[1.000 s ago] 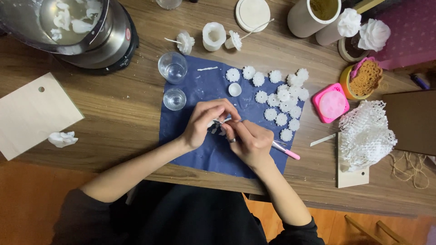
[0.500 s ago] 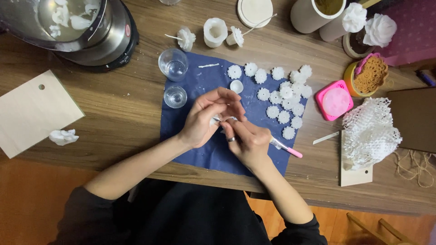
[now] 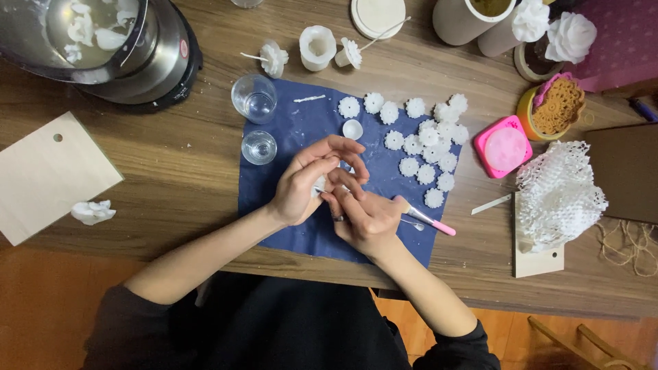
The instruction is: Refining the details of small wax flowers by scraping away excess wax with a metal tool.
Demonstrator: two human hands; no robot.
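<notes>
My left hand (image 3: pixel 307 179) and my right hand (image 3: pixel 363 214) meet over a dark blue cloth (image 3: pixel 301 130) on the wooden table. Between the fingers of both sits a small white wax piece (image 3: pixel 320 185), mostly hidden. The left hand curls around it; the right hand's fingertips pinch at it. A pink-handled tool (image 3: pixel 428 219) lies on the cloth just right of my right hand. Several small white wax flowers (image 3: pixel 428 147) are spread over the cloth's far right part.
Two small clear glasses (image 3: pixel 255 99) stand at the cloth's left edge. A metal pot (image 3: pixel 96 41) with melted wax sits far left, a pale wooden board (image 3: pixel 48 175) below it. A pink mould (image 3: pixel 504 147), white netting (image 3: pixel 558 195) and containers fill the right side.
Both hands stay together over the cloth; the fingers have shifted slightly around the small white piece. The view has moved a little.
</notes>
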